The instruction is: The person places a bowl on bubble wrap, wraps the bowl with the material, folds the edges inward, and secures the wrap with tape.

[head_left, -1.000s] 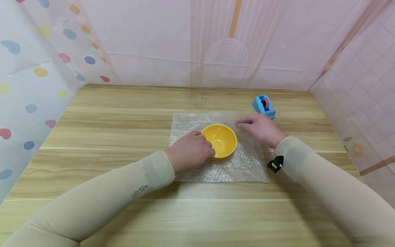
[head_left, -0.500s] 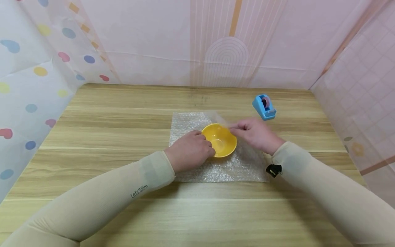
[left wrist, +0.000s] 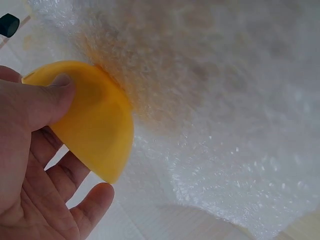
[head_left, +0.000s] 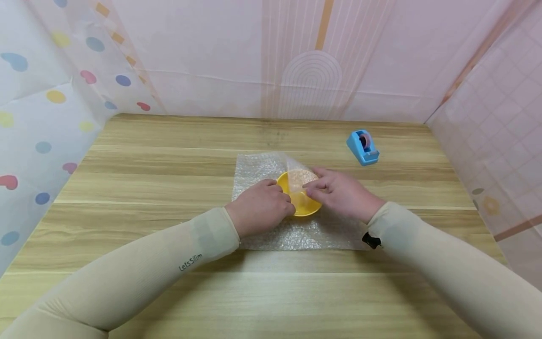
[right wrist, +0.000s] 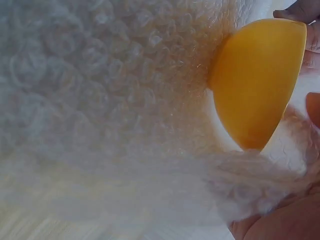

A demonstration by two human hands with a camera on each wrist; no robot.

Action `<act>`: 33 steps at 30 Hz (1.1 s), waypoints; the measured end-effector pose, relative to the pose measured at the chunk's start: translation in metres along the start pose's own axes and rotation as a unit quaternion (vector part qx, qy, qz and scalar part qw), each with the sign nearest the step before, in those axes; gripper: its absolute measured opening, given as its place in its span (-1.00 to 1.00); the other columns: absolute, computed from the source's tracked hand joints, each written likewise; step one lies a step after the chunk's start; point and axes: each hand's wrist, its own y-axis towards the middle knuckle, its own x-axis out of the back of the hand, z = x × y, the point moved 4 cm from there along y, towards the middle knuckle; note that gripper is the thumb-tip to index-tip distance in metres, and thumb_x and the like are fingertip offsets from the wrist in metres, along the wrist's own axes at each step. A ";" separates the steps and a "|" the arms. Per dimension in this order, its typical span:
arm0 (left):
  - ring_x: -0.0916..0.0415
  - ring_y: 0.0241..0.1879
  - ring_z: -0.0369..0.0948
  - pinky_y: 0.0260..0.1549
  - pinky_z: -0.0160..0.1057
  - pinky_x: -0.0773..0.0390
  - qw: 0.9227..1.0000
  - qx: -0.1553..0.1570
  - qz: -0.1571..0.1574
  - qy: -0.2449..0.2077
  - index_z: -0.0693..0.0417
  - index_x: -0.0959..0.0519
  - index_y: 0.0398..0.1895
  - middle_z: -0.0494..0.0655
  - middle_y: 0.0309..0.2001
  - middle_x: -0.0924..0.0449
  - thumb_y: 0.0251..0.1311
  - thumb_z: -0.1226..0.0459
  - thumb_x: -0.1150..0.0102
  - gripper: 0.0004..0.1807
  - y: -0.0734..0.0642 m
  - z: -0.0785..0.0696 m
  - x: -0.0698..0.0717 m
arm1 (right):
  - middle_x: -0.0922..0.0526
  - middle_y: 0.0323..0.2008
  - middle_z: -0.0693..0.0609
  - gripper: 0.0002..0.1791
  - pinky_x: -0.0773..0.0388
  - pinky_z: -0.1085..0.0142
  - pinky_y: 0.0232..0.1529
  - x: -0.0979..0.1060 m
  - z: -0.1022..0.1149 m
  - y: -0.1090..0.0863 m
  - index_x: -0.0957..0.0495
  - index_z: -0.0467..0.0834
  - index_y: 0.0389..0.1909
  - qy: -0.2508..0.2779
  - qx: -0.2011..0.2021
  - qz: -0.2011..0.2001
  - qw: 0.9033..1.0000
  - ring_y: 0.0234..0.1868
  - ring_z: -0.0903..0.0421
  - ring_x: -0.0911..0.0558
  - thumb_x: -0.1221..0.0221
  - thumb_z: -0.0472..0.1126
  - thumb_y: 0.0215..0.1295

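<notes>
A yellow bowl [head_left: 308, 207] stands upright on a sheet of bubble wrap [head_left: 296, 238]. My left hand [head_left: 263, 207] grips the bowl's left rim; in the left wrist view its thumb [left wrist: 55, 100] lies on the outer wall, with the other fingers over the rim. My right hand [head_left: 345, 193] pinches the far right corner of the bubble wrap, which is folded over the bowl and covers part of its opening. In the right wrist view the lifted wrap [right wrist: 250, 180] runs past the bowl's rim to the right fingers.
A blue tape dispenser [head_left: 362, 148] with a pink roll stands behind the right hand on the wooden table [head_left: 169, 155]. Patterned cloth walls [head_left: 203, 56] rise at the back and both sides. A black strap piece [head_left: 371, 241] hangs at the right wrist.
My right hand has moved left and toward me, drawing the bubble wrap's corner over the bowl. My left hand has kept its grip on the rim.
</notes>
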 end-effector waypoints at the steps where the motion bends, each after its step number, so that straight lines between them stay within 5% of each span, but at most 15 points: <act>1: -0.71 -0.16 -0.14 0.19 -0.01 -0.64 1.000 0.000 0.002 0.000 -0.16 -0.76 -0.17 -0.22 -0.16 -0.81 0.47 0.25 -0.23 -0.87 0.000 0.000 0.000 | -0.25 0.61 -0.21 -0.63 -0.31 -0.20 0.55 0.000 0.000 0.000 -0.72 -0.02 0.22 -0.005 0.002 0.005 1.000 0.58 -0.31 -0.31 -0.15 0.01 0.59; 5: -0.71 -0.17 -0.14 0.19 0.00 -0.64 1.000 0.000 0.002 -0.002 -0.17 -0.76 -0.17 -0.22 -0.18 -0.81 0.47 0.23 -0.24 -0.88 -0.001 0.000 0.000 | -0.25 0.61 -0.19 -0.51 -0.30 -0.17 0.57 0.002 0.002 -0.001 -0.65 -0.08 0.31 -0.005 0.010 0.007 1.000 0.59 -0.27 -0.31 -0.03 0.12 0.64; 10: -0.67 -0.26 -0.16 0.11 -0.04 -0.65 1.000 -0.004 -0.013 0.003 -0.20 -0.75 -0.25 -0.25 -0.27 -0.78 0.47 0.21 -0.23 -0.86 -0.002 -0.001 0.001 | -0.44 0.50 -0.22 -0.64 -0.42 -0.14 0.50 0.009 0.004 0.004 -0.68 -0.12 0.26 -0.032 0.033 -0.012 0.999 0.52 -0.25 -0.44 -0.08 -0.13 0.62; 13: -0.66 -0.29 -0.16 0.09 -0.05 -0.64 1.000 -0.007 -0.019 0.008 -0.21 -0.74 -0.28 -0.26 -0.30 -0.76 0.47 0.20 -0.22 -0.84 -0.003 -0.001 0.002 | -0.60 0.37 -0.18 -0.65 -0.67 0.00 0.24 0.011 0.004 0.010 -0.68 -0.09 0.27 -0.046 0.024 -0.018 0.998 0.27 -0.16 -0.67 -0.14 -0.26 0.56; 17: -0.66 -0.28 -0.16 0.09 -0.03 -0.64 1.000 -0.009 -0.018 0.006 -0.21 -0.74 -0.27 -0.25 -0.30 -0.76 0.47 0.21 -0.22 -0.84 -0.003 -0.001 0.003 | -0.64 0.32 -0.13 -0.46 -0.75 0.10 0.05 0.012 0.001 0.019 -0.46 -0.11 0.48 -0.051 -0.013 -0.001 0.999 0.08 -0.06 -0.73 -0.22 -0.24 0.52; 21: -0.68 -0.27 -0.16 0.10 -0.03 -0.64 1.000 -0.010 -0.017 0.004 -0.21 -0.74 -0.28 -0.26 -0.30 -0.76 0.46 0.23 -0.23 -0.83 -0.003 -0.001 0.002 | -0.60 0.36 -0.20 -0.29 -0.66 -0.04 0.29 0.012 -0.002 0.027 -0.27 -0.17 0.59 -0.066 -0.041 0.031 0.997 0.27 -0.16 -0.67 -0.26 -0.13 0.51; 33: -0.68 -0.25 -0.16 0.15 -0.02 -0.63 1.000 -0.005 -0.023 0.004 -0.22 -0.73 -0.29 -0.27 -0.30 -0.76 0.45 0.23 -0.23 -0.84 -0.004 -0.001 0.000 | -0.74 -0.13 0.01 -0.51 -0.63 0.14 0.00 0.004 -0.008 0.036 -0.54 -0.10 0.36 -0.078 -0.059 0.082 0.992 -0.18 0.06 -0.65 -0.16 0.06 0.58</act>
